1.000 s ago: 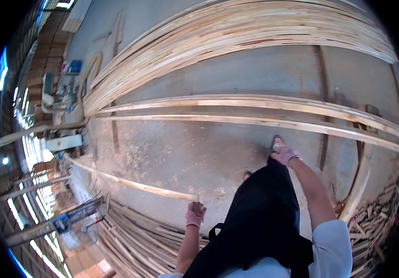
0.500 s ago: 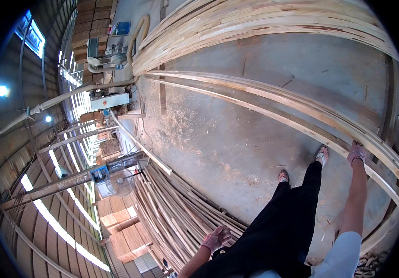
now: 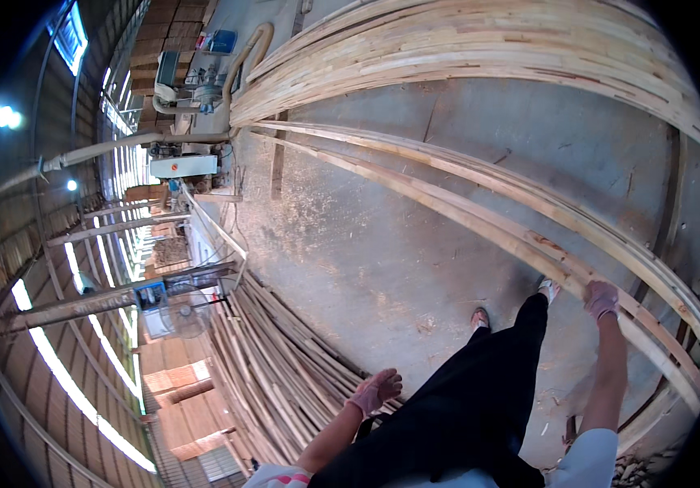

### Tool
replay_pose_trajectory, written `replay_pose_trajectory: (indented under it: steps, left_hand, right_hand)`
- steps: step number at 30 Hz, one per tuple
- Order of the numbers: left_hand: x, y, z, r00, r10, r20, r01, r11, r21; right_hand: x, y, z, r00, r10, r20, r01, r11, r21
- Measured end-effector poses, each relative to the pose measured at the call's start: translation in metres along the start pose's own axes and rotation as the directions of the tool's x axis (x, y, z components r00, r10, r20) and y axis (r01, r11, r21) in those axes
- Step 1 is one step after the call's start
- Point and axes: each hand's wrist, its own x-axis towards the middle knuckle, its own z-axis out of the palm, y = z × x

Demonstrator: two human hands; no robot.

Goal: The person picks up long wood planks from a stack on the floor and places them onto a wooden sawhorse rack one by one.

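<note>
My right hand, in a pinkish glove, is closed around the edge of a long pale wooden strip. This strip lies against another long strip, side by side. Just beyond them runs a small group of similar strips, with a gap between. My left hand, gloved in the same colour, hangs at my left side with loosely bent fingers and nothing in it. It appears in front of a pile of long brownish wood strips.
A wide layer of pale strips covers the far side. Cross beams lie under the strips. Farther left are a white machine, a hose, a standing fan and stacked wood blocks. Sawdust lies on the concrete floor.
My right hand has drawn a strip from the farther group toward me, against the nearer strip. My left hand has risen slightly. The whole view has shifted a little.
</note>
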Motion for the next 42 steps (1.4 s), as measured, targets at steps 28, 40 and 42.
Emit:
replay_pose_trajectory:
  steps: [28, 40, 42]
  left_hand:
    - [0.117, 0.024, -0.003, 0.932, 0.116, 0.343, 0.033, 0.917, -0.397]
    - [0.120, -0.001, -0.001, 0.947, 0.247, 0.204, -0.115, 0.857, -0.503]
    - [0.130, -0.008, -0.003, 0.949, 0.234, 0.214, -0.110, 0.876, -0.469]
  right_hand:
    - [-0.522, -0.055, 0.247, 0.811, 0.029, -0.584, -0.131, 0.982, -0.133]
    - [-0.482, -0.010, 0.271, 0.829, 0.004, -0.559, -0.112, 0.981, -0.160]
    - [-0.468, -0.017, 0.259, 0.864, 0.027, -0.503, -0.097, 0.989, -0.114]
